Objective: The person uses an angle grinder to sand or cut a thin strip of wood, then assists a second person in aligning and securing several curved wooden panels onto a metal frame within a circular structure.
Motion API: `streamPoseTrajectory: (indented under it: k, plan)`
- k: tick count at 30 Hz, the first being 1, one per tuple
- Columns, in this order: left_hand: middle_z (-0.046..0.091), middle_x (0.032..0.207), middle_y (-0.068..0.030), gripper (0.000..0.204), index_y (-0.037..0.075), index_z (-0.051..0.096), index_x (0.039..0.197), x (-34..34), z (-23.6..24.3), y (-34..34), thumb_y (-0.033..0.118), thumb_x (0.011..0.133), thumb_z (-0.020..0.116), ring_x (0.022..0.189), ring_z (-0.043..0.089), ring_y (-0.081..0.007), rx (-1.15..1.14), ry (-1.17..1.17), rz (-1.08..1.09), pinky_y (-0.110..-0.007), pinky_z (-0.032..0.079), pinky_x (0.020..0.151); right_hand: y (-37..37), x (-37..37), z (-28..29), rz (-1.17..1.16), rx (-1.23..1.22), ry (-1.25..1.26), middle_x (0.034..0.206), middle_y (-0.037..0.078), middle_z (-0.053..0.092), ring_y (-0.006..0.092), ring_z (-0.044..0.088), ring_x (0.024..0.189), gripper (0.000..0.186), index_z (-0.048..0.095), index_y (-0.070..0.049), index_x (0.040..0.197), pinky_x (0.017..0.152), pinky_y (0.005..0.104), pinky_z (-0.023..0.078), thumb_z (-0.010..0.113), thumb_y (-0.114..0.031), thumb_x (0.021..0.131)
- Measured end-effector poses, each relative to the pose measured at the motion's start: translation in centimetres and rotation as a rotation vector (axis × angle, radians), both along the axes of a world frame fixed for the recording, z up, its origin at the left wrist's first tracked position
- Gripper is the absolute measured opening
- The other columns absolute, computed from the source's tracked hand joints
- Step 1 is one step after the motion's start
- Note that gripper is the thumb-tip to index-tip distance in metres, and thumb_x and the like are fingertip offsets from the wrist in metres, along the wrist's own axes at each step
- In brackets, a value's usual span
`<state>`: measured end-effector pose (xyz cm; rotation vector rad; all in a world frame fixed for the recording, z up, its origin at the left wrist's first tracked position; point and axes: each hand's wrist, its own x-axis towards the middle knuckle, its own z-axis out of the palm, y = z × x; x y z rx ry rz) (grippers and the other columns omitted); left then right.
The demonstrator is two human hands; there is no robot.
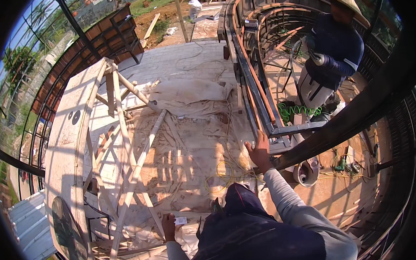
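My left hand [168,227] is low in the view, its fingers curled beside a small white card-like piece [180,220] that it appears to hold. My right arm reaches forward, and my right hand [260,151] has thumb and fingers apart. It rests at or just beside the near end of a curved counter frame [249,88] built of dark metal and wood strips. Whether the fingertips press on the frame is hard to make out. A grey metal bar [298,128] closes the frame's corner just right of this hand.
A bamboo-braced wooden table [65,151] stands tilted at left. Crumpled sheeting [187,95] covers the floor, with a yellow cable [220,176] on it. A dark post [344,123] slants across the right. Beyond are a bucket [307,173], power tools [346,162] and a co-worker [332,53] in a conical hat.
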<state>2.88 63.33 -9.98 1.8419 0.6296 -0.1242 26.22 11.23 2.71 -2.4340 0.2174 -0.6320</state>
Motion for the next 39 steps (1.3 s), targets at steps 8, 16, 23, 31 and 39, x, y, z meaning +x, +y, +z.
streamPoseTrajectory:
  k: [8, 16, 23, 31, 39]
  plan:
    - [0.068, 0.115, -0.0181, 0.058, 0.005, 0.06, 0.129, 30.0, 17.8, -11.5, 0.037, 0.084, 0.078, 0.11, 0.066, -0.0342, 0.358, -0.246, -0.987, -0.043, 0.051, 0.096, -0.6, 2.8, 0.2, -0.345, -0.085, 0.242, 0.128, 0.03, 0.056, 0.0448, 0.057, 0.118, 0.086, 0.045, 0.005, 0.14, 0.094, 0.0536, 0.047, 0.084, -0.037, 0.076]
    - [0.055, 0.137, -0.0179, 0.09, 0.001, 0.051, 0.139, 39.4, 20.3, -29.0, 0.045, 0.069, 0.087, 0.13, 0.051, -0.0351, 0.538, -0.765, -1.76, -0.044, 0.042, 0.109, 2.7, 6.3, 1.4, -0.422, -0.093, 0.288, 0.124, 0.026, 0.058, 0.0428, 0.056, 0.116, 0.085, 0.049, 0.005, 0.134, 0.096, 0.0495, 0.046, 0.088, -0.036, 0.07]
    - [0.052, 0.143, -0.0179, 0.095, -0.001, 0.048, 0.141, 42.9, 16.9, -38.2, 0.033, 0.064, 0.091, 0.136, 0.048, -0.0337, 0.609, -1.064, -2.021, -0.043, 0.035, 0.118, 2.7, 7.1, -1.5, -0.609, -0.323, 0.263, 0.13, 0.031, 0.056, 0.0489, 0.057, 0.116, 0.077, 0.045, 0.006, 0.142, 0.098, 0.0509, 0.048, 0.075, -0.024, 0.078]
    - [0.056, 0.139, -0.0179, 0.093, -0.002, 0.053, 0.138, 48.0, 14.8, -47.0, 0.039, 0.062, 0.09, 0.135, 0.049, -0.0343, 0.797, -1.23, -2.282, -0.046, 0.031, 0.119, 3.8, 8.5, 0.3, -0.748, -0.258, 0.306, 0.13, 0.027, 0.059, 0.0462, 0.054, 0.122, 0.081, 0.048, -0.001, 0.141, 0.103, 0.0509, 0.045, 0.081, -0.028, 0.072]
    - [0.062, 0.122, -0.0146, 0.061, 0.004, 0.06, 0.122, 49.2, 11.9, -47.9, 0.027, 0.07, 0.082, 0.119, 0.056, -0.0303, 0.558, -1.602, -2.001, -0.045, 0.041, 0.106, 4.5, 10.7, 0.1, -0.949, -0.369, 0.27, 0.114, 0.02, 0.062, 0.0394, 0.056, 0.112, 0.058, 0.063, -0.005, 0.114, 0.096, 0.0481, 0.045, 0.084, -0.03, 0.066]
